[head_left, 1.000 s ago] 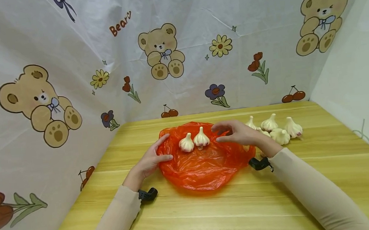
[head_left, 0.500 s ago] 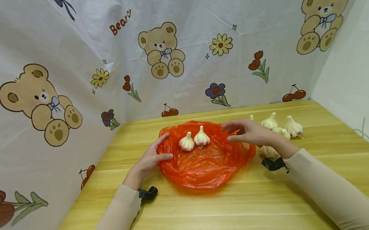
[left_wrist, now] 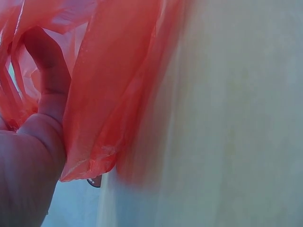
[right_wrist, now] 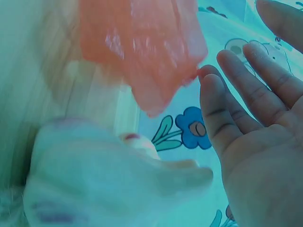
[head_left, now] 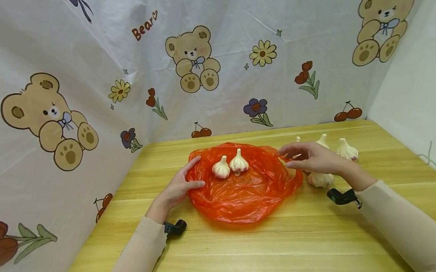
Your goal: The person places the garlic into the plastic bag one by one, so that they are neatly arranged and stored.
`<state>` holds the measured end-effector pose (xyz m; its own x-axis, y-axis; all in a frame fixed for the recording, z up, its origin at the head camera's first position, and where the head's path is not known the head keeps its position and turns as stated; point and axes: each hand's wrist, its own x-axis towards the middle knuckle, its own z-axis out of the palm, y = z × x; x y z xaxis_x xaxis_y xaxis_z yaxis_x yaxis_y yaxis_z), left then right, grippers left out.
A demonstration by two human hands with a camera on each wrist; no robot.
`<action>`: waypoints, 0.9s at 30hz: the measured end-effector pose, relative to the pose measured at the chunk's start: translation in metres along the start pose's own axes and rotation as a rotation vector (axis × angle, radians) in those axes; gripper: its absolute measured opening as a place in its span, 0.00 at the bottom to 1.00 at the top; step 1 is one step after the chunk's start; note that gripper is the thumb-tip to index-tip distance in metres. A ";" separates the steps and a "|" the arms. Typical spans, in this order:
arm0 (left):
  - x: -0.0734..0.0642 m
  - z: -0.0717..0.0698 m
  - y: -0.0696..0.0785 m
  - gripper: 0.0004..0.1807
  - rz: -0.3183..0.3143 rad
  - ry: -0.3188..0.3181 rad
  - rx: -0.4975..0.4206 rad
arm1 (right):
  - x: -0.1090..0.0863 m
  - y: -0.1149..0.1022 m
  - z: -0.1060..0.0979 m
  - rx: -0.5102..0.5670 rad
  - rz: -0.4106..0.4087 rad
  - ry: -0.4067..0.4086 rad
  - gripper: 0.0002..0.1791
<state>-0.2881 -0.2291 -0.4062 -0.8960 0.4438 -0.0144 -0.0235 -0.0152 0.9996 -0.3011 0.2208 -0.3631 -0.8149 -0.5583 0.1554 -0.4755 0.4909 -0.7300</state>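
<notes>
A thin red plastic bag [head_left: 243,206] lies spread on the table, its mouth facing up. Two garlic bulbs [head_left: 221,168] sit side by side in it. My left hand [head_left: 176,190] holds the bag's left edge; in the left wrist view red film [left_wrist: 109,85] covers part of the thumb. Over the bag's right edge hovers my right hand [head_left: 317,158], fingers loosely bent and nothing in them. Beneath and behind it are several more garlic bulbs [head_left: 321,180], some partly hidden. One blurred garlic bulb [right_wrist: 94,170] looms close in the right wrist view.
The wooden table [head_left: 227,259] backs onto a white sheet [head_left: 234,104] printed with bears and flowers. A plain white wall [head_left: 422,94] stands at the right, with a thin cord [head_left: 429,160] by the table's edge.
My right hand has moved right, from above the bag toward the loose garlic bulbs. The left hand, the bag and the two bulbs in it stay in place.
</notes>
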 end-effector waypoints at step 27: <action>0.002 0.001 0.001 0.50 -0.010 0.017 0.027 | -0.052 0.018 -0.038 -0.109 -0.037 0.137 0.22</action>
<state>-0.2897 -0.2275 -0.4051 -0.9030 0.4289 -0.0243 -0.0204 0.0136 0.9997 -0.2800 0.2837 -0.3591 -0.8303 -0.4844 0.2755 -0.5328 0.5453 -0.6471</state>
